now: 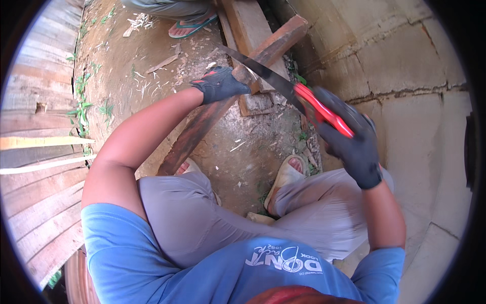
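Right hand (349, 134), dark-gloved: we find it closed around the red handle of a handsaw (273, 78). The dark blade points up and to the left, crossing above a timber; we cannot tell whether its teeth touch the wood.

Left hand (220, 83), in a dark glove with red marks: laid on the timber, just beside the blade. We cannot tell how far its fingers close around the wood.

Timber (195, 134), long, brown, rough: runs diagonally from beside the left knee to the upper right, over a thicker beam (248, 25).

Below the crossing, we list a short block (255, 103) on the earth floor (228, 162).

Wearer: grey trousers (177, 213), blue shirt (212, 273), pale sandals (283, 180).

Farther out, we record wood shavings (139, 23), another person's foot (185, 29) in a teal-edged sandal, a plank wall (43, 101) to the left and a grey wall (415, 137) to the right.
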`<state>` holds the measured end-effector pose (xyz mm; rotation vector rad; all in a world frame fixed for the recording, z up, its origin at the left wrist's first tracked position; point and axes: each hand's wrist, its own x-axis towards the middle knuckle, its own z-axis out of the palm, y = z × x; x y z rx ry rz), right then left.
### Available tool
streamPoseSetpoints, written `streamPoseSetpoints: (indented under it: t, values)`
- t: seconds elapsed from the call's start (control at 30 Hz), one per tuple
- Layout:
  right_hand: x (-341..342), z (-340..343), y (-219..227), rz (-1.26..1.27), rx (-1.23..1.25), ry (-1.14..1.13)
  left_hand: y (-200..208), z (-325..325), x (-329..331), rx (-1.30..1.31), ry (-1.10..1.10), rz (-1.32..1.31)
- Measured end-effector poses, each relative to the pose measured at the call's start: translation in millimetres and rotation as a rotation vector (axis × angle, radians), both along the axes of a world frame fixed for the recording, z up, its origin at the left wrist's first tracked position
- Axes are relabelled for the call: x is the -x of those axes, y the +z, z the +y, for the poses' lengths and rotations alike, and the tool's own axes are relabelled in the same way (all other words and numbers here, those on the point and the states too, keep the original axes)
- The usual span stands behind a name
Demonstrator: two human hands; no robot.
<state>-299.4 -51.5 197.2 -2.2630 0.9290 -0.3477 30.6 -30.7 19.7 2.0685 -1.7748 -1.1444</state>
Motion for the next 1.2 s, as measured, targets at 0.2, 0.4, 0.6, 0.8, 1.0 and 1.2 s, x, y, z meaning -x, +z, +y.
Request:
streamPoseSetpoints:
  t: [0.2, 0.4, 0.6, 0.8, 1.0, 1.2]
  values:
    - [56, 31, 70, 0.239, -0.211, -0.301, -13, 4, 2, 0.097, 0.022, 0.02]
    - [26, 1, 29, 0.166, 0.249, 0.141, -22, 9, 7, 0.075, 0.113, 0.004]
    - [-97, -61, -60, -0.084, 0.341, 0.291, -34, 7, 2, 0.136, 0.111, -0.039]
    - [-83, -76, -97, -0.118, 0.479, 0.369, -19, 6, -2, 0.084, 0.092, -0.059]
    - [-16, -18, -20, 0.025, 0.297, 0.205, -27, 6, -5, 0.129, 0.083, -0.021]
    - [49, 37, 65, 0.236, 0.053, -0.187, -19, 7, 2, 0.108, 0.073, -0.019]
